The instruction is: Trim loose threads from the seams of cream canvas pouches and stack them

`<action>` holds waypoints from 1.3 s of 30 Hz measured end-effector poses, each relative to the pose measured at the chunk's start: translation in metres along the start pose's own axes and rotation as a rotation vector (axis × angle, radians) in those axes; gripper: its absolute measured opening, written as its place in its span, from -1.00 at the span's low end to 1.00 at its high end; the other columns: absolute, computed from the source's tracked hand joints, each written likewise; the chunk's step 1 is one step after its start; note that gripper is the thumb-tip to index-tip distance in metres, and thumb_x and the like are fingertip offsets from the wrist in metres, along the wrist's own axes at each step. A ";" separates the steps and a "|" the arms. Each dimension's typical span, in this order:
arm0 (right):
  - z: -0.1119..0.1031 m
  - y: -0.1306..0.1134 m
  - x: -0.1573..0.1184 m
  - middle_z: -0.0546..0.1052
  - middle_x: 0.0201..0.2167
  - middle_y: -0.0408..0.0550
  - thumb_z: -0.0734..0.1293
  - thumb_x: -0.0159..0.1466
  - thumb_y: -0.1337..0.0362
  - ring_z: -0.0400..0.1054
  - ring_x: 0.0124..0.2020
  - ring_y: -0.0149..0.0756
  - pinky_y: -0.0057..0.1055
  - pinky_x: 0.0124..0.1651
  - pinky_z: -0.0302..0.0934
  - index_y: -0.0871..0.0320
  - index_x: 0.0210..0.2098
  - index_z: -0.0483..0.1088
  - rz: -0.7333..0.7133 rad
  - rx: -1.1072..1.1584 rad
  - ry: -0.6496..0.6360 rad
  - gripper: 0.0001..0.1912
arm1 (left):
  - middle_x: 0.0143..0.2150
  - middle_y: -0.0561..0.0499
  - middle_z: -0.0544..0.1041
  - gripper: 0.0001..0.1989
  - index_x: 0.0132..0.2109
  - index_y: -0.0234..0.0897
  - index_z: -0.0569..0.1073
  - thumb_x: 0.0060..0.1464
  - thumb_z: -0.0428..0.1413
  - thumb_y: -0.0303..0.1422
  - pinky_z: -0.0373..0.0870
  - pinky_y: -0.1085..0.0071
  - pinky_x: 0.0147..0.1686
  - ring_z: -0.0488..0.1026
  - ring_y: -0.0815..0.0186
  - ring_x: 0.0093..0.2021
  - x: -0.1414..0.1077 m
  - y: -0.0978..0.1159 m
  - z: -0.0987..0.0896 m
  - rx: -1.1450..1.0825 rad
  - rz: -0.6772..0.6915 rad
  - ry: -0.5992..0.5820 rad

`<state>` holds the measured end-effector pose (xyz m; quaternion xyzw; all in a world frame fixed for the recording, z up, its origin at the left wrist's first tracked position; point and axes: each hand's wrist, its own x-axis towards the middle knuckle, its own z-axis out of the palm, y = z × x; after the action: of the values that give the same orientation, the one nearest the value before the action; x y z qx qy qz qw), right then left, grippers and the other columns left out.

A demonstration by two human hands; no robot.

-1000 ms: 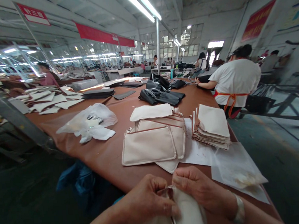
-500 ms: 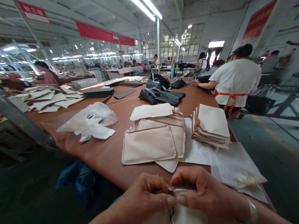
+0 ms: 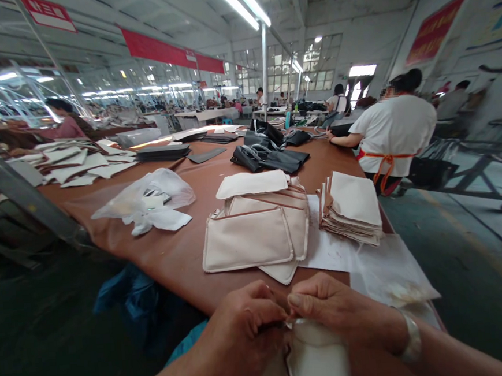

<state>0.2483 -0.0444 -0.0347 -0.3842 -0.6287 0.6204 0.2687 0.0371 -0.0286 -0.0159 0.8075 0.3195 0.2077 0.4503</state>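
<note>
A cream fabric pouch with a dark brown seam line (image 3: 319,356) is at the bottom of the view, close to my body. My left hand (image 3: 248,327) is closed, pinching the upper end of the pouch near its brown line. Right beside it, my right hand (image 3: 330,315) grips the same end, thumb on top and fingers curled. Both sets of fingertips nearly meet; what lies exactly between them is hidden. Just beyond my hands lies a loose pile of similar cream pouches (image 3: 246,240) with brown edges.
A neat stack of cream pieces (image 3: 354,200) stands to the right on white paper. A plastic bag (image 3: 164,189) lies left on the brown-covered table (image 3: 152,259). Black bags (image 3: 270,157) sit farther back. A person in a white shirt (image 3: 396,130) is at the table's right side.
My left hand has turned, its thumb now tucked lower out of sight. The right thumb has risen over the pouch's end. The view has shifted slightly.
</note>
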 end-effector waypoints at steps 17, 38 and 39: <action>0.019 0.012 -0.021 0.43 -0.36 -0.12 0.36 0.18 0.47 0.30 -0.34 -0.33 -0.42 -0.25 0.16 0.14 -0.32 0.38 -0.311 -0.456 0.370 -0.87 | -0.48 0.02 0.45 -0.69 -0.30 -0.45 0.62 -0.08 0.32 -0.23 0.10 0.49 -0.43 0.20 0.42 -0.47 -0.003 -0.018 0.005 -0.674 -0.412 -0.040; 0.027 -0.001 -0.012 0.46 -0.44 0.03 0.16 0.23 0.53 0.32 -0.42 -0.22 -0.35 -0.39 0.21 0.25 -0.31 0.43 -0.599 -1.132 0.407 -0.78 | -0.57 0.08 0.38 -0.89 -0.46 -0.38 0.49 -0.18 0.08 -0.44 0.07 0.50 -0.54 0.18 0.42 -0.53 0.007 -0.008 0.026 -0.439 -0.398 0.180; 0.026 -0.002 -0.011 0.44 -0.45 0.03 0.16 0.20 0.54 0.30 -0.43 -0.23 -0.35 -0.40 0.18 0.26 -0.33 0.43 -0.609 -1.132 0.401 -0.77 | -0.56 0.08 0.37 -0.89 -0.46 -0.38 0.48 -0.19 0.07 -0.45 0.07 0.50 -0.54 0.18 0.42 -0.52 0.007 -0.007 0.026 -0.432 -0.392 0.178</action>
<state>0.2329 -0.0685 -0.0336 -0.3791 -0.8752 0.0082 0.3005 0.0560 -0.0365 -0.0346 0.5946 0.4559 0.2501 0.6132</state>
